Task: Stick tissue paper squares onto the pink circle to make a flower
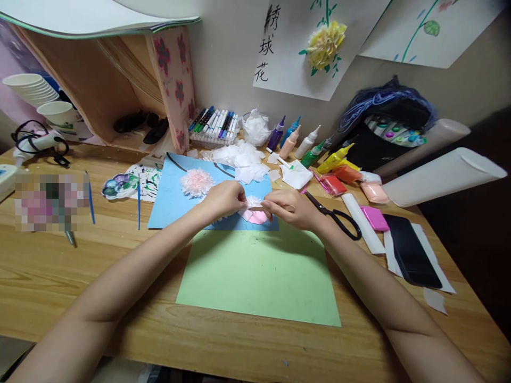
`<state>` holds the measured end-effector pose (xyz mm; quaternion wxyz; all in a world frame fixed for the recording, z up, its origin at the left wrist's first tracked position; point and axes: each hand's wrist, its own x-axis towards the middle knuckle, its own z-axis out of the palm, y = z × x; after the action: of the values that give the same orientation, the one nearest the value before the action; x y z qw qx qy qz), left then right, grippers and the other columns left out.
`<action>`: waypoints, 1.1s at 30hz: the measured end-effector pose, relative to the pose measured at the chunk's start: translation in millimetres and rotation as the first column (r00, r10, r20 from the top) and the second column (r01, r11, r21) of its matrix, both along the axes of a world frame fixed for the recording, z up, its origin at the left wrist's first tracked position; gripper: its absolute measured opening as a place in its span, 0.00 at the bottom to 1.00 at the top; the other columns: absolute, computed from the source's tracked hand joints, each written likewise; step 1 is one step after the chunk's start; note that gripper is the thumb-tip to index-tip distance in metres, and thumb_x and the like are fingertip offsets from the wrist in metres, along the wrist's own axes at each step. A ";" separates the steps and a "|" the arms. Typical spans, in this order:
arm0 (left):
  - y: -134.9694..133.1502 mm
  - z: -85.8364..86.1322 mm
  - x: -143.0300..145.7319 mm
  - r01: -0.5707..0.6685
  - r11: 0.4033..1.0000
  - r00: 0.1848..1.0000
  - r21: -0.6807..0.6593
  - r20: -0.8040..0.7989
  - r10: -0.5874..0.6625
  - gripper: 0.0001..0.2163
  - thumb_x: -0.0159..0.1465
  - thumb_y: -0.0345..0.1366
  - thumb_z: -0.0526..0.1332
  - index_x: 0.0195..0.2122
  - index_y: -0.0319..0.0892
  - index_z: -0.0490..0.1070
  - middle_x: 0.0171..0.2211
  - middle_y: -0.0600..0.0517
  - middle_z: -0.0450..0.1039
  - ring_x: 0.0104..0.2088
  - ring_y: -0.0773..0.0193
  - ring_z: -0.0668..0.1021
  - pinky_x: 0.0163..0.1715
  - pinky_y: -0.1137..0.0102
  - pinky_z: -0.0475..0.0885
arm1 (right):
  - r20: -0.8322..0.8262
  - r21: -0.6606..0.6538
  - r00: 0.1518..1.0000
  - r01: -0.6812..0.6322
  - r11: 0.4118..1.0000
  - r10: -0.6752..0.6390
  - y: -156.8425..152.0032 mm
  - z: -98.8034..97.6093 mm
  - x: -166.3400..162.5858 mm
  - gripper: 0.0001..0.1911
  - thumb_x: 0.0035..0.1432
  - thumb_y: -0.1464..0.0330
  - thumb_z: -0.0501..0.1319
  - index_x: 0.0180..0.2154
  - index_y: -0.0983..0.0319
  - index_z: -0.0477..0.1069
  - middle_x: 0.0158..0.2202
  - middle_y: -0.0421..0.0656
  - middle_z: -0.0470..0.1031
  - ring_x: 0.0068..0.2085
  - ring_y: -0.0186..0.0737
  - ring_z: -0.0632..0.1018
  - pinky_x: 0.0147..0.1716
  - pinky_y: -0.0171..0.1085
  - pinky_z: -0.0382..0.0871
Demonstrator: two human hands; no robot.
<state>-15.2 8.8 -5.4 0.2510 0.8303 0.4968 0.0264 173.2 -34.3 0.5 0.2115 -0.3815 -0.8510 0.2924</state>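
My left hand point(229, 198) is closed in a pinch above the blue sheet point(170, 205). Close to its right, my right hand point(285, 206) pinches too, with thumb and fingers pressed together. Between the two sets of fingertips is a small white piece of paper point(255, 202), gripped at its two sides; its exact shape is hard to make out. Just below the fingers lies a flat pink piece point(258, 217) on the blue sheet. A fluffy pink paper flower point(197, 182) sits left of my left hand, near a dark painted line. A green sheet point(259, 276) lies in front.
Torn white tissue point(243, 158) is heaped behind my hands. Paint bottles point(311, 141) and a marker box point(214, 125) stand along the wall. Black-handled scissors point(335, 215), coloured clay packs point(333, 184) and a black phone point(413, 250) lie at right; paintbrushes point(139, 205) at left.
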 end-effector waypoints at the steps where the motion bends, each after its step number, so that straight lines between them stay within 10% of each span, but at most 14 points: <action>1: 0.1 -0.2 -0.2 0.000 1.000 1.000 0.003 0.002 0.000 0.07 0.53 0.34 0.59 0.29 0.42 0.77 0.30 0.50 0.77 0.29 0.64 0.74 0.24 0.72 0.60 | 0.007 0.003 1.000 0.001 1.000 -0.001 -0.1 -0.2 -0.3 0.26 0.65 0.58 0.45 0.19 0.61 0.65 0.20 0.40 0.72 0.24 0.33 0.70 0.29 0.33 0.62; 10: 0.5 0.9 0.7 -0.005 1.000 1.000 -0.008 0.004 0.005 0.07 0.53 0.35 0.59 0.29 0.41 0.76 0.29 0.50 0.77 0.29 0.64 0.74 0.25 0.73 0.61 | 0.009 -0.013 0.997 0.071 0.997 -0.071 -2.5 -3.4 -4.2 0.27 0.64 0.55 0.46 0.18 0.61 0.67 0.19 0.41 0.73 0.23 0.32 0.70 0.26 0.33 0.60; 17: -0.5 -0.8 2.9 -0.003 0.999 1.000 -0.039 0.019 0.004 0.07 0.53 0.34 0.59 0.28 0.41 0.76 0.27 0.51 0.76 0.28 0.64 0.74 0.24 0.73 0.60 | -0.264 -0.306 0.854 0.366 0.879 -0.448 -1.3 -12.5 -20.5 0.28 0.57 0.49 0.55 0.15 0.62 0.66 0.14 0.42 0.71 0.16 0.31 0.68 0.19 0.33 0.61; 25: -3.2 -4.0 4.1 -0.022 1.000 1.000 0.016 0.001 0.022 0.08 0.53 0.36 0.59 0.29 0.41 0.76 0.29 0.49 0.77 0.29 0.63 0.74 0.25 0.72 0.60 | -0.219 -0.598 0.900 0.181 0.781 -0.376 1.6 4.7 -8.2 0.18 0.48 0.54 0.65 0.26 0.64 0.74 0.25 0.45 0.79 0.26 0.36 0.78 0.27 0.35 0.72; 33: -1.6 -5.1 4.3 -0.033 0.999 0.999 0.006 0.011 0.033 0.07 0.52 0.34 0.58 0.27 0.41 0.75 0.26 0.51 0.76 0.28 0.64 0.74 0.23 0.73 0.59 | 0.074 -0.179 0.949 0.316 0.932 -0.307 -1.5 9.2 -12.3 0.18 0.63 0.62 0.52 0.33 0.64 0.77 0.29 0.44 0.78 0.30 0.37 0.75 0.31 0.35 0.65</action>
<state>-10.9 7.2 -10.5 0.2508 0.8225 0.5092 0.0365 160.9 -35.8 9.7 0.1990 -0.5363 -0.7527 0.3259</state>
